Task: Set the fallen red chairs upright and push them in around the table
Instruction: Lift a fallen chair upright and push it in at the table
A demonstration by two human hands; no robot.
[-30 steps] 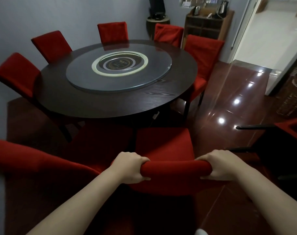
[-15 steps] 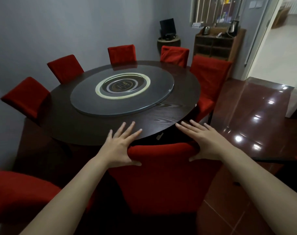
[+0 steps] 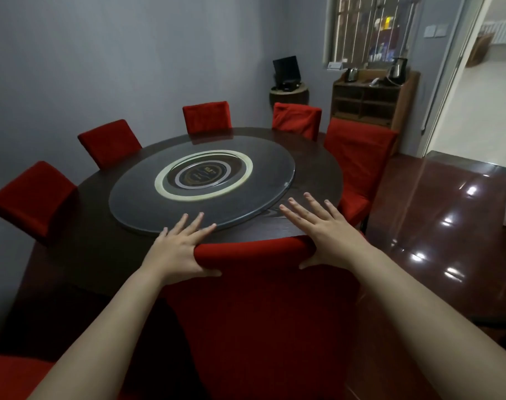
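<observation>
Now, in the near left corner there is a part of a red corner chair (image 3: 12, 373), cut by the edge, so I cannot tell how it stands. Beyond it the left chair (image 3: 32, 197) and the second chair (image 3: 110, 142) stand upright against the round dark table (image 3: 81, 226). A glass turntable (image 3: 202, 180) lies on the middle of the table.

My left hand (image 3: 176, 249) rests on the top left corner of the near chair (image 3: 260, 313). Its fingers are straight and spread over the table edge, and the thumb lies along the near face of the backrest. The near chair stands upright, with its backrest just beside the table's near rim. At the far side the far chair (image 3: 207, 116) is upright too.

My right hand (image 3: 329, 232) presses the top right corner of the same backrest, also wide, with the fingers stretched and the thumb below. To the right, the fourth chair (image 3: 298, 119) and the right chair (image 3: 361, 166) stand at the table. Behind them is a wooden shelf (image 3: 373, 99) with a kettle (image 3: 399, 67) on top. The glossy floor (image 3: 448, 226) reflects lights at the right.
</observation>
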